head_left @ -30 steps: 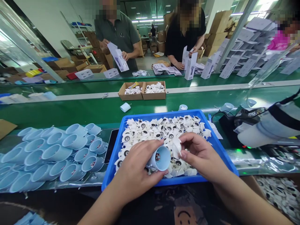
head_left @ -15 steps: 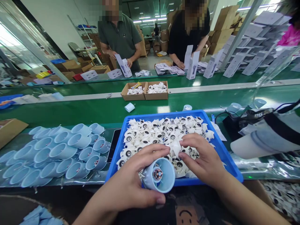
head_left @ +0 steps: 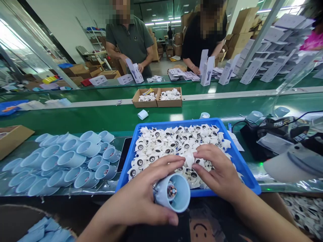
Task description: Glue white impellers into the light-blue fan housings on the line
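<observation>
My left hand is wrapped around a light blue cylindrical housing, its open end facing me. A small motor with copper windings shows inside the housing. Between the thumb and fingers of my right hand is a small white fan impeller, just above the housing and apart from its mouth. The left fingertips reach close to the impeller; whether they touch it I cannot tell. Behind both hands stands a blue tray full of loose white impellers with dark hub rings.
Many similar blue housings lie stacked at the left beside a dark phone-like slab. Two cardboard boxes of white parts stand on the green belt. A pale cylindrical object is at right. Two people handle white boxes opposite.
The view has shifted slightly. The blue housing in my left hand sits a little lower and turned slightly. The grip of both hands is unchanged. The pale cylinder at right appears further right.
</observation>
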A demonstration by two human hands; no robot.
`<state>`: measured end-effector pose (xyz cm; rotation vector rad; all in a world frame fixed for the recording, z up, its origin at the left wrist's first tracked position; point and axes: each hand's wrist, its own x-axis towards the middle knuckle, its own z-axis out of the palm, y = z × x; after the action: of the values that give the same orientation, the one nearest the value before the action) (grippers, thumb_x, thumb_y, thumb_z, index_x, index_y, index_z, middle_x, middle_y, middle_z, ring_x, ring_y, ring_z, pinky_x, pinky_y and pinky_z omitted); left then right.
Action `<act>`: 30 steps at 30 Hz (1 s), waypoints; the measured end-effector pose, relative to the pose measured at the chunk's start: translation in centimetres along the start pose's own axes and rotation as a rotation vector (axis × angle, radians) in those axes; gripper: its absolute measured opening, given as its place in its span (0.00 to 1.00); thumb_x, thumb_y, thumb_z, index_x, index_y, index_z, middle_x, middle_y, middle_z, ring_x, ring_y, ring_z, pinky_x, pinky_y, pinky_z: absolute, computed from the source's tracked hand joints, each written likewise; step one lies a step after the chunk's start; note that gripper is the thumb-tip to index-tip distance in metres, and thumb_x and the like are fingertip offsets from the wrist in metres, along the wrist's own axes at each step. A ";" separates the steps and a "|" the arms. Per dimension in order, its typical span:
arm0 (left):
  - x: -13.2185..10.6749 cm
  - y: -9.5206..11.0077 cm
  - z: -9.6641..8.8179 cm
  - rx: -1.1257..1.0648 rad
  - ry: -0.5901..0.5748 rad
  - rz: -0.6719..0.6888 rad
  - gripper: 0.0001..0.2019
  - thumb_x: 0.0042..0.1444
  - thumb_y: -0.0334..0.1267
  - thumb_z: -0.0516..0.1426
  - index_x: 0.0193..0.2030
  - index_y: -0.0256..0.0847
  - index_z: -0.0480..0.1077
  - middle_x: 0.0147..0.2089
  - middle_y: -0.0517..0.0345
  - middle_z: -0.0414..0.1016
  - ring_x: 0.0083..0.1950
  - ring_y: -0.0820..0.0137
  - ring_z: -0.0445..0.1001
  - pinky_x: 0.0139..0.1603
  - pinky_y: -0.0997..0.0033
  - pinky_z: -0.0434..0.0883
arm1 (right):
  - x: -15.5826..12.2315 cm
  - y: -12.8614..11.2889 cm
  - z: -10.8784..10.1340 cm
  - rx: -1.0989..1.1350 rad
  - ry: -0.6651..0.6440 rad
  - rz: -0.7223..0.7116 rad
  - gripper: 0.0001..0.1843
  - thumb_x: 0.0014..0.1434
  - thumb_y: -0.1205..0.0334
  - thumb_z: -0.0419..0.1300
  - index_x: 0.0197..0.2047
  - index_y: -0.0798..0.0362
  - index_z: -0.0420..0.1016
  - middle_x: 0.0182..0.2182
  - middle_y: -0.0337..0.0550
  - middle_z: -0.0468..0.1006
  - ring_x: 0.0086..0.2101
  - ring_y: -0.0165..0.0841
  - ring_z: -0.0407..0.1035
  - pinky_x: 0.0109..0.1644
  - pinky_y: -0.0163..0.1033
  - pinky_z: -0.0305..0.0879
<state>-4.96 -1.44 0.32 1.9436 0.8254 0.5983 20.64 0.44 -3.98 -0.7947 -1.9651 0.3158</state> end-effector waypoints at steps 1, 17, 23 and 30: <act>0.0 -0.1 -0.1 -0.010 0.021 -0.013 0.44 0.44 0.55 0.71 0.69 0.64 0.60 0.72 0.58 0.59 0.73 0.50 0.55 0.72 0.46 0.55 | 0.0 0.0 0.0 0.004 0.006 0.002 0.12 0.65 0.67 0.62 0.51 0.51 0.69 0.45 0.41 0.73 0.48 0.31 0.66 0.54 0.41 0.61; 0.6 -3.0 -0.2 0.237 0.100 -0.113 0.39 0.50 0.55 0.67 0.68 0.52 0.62 0.72 0.51 0.59 0.72 0.53 0.57 0.72 0.42 0.54 | -1.0 0.0 1.0 1.489 -0.034 0.786 0.15 0.56 0.52 0.69 0.40 0.54 0.76 0.30 0.42 0.71 0.29 0.29 0.67 0.40 0.37 0.71; -0.1 -3.1 -0.4 0.261 0.161 -0.108 0.39 0.51 0.53 0.68 0.69 0.50 0.62 0.72 0.50 0.59 0.73 0.53 0.57 0.72 0.42 0.55 | -1.0 0.0 1.0 1.560 -0.047 0.778 0.11 0.57 0.57 0.67 0.40 0.54 0.76 0.31 0.42 0.70 0.31 0.29 0.67 0.43 0.37 0.71; -0.1 -2.2 0.3 0.265 0.187 -0.150 0.37 0.48 0.52 0.69 0.65 0.48 0.66 0.68 0.49 0.66 0.68 0.50 0.64 0.68 0.41 0.61 | -0.9 -0.5 1.3 1.516 -0.017 0.853 0.16 0.53 0.53 0.71 0.35 0.54 0.72 0.30 0.40 0.67 0.29 0.27 0.63 0.41 0.38 0.71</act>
<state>-5.48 -0.90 -1.82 2.0595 1.2086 0.6120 19.67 -0.40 -4.97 -0.4695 -0.7704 1.9631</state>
